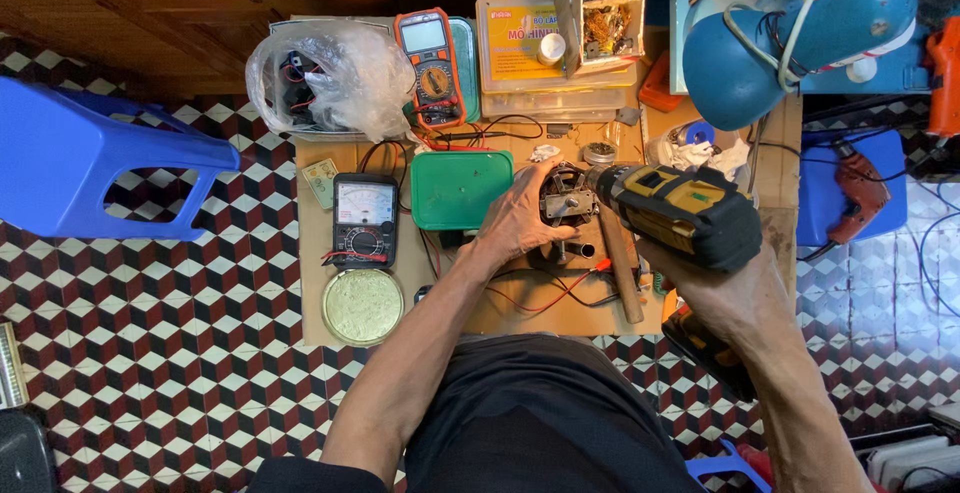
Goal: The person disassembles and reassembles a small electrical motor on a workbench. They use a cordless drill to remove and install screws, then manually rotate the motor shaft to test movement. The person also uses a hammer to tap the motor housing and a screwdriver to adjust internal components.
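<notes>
The left hand point(522, 215) is clamped over a small motor point(566, 203), fingers wrapped across its top so it cannot turn or skid on the low wooden desk point(520, 305). The right hand point(715, 293) is closed around the grip of a yellow and black cordless drill point(680, 211), held level with its nose pressed against the motor's side, so one hand braces while the other drives. Just beneath the motor lie loose red and black wires point(550, 298) and a wooden handle point(622, 265), seemingly left close by for quick reach. To the left, touching nothing, sits a green plastic box point(460, 188), and beyond it a black analog meter point(365, 218) lies face up with a round tin of pale paste point(362, 305) just below it. An orange digital meter point(432, 65) rests farther back beside a clear bag of parts point(325, 78). A compartment box of small hardware point(605, 3) stands at the desk's far edge. A blue plastic stool point(90, 158) stands on the checkered floor point(150, 353), well apart to the left, and a blue fan housing point(790, 38) fills the right corner.
</notes>
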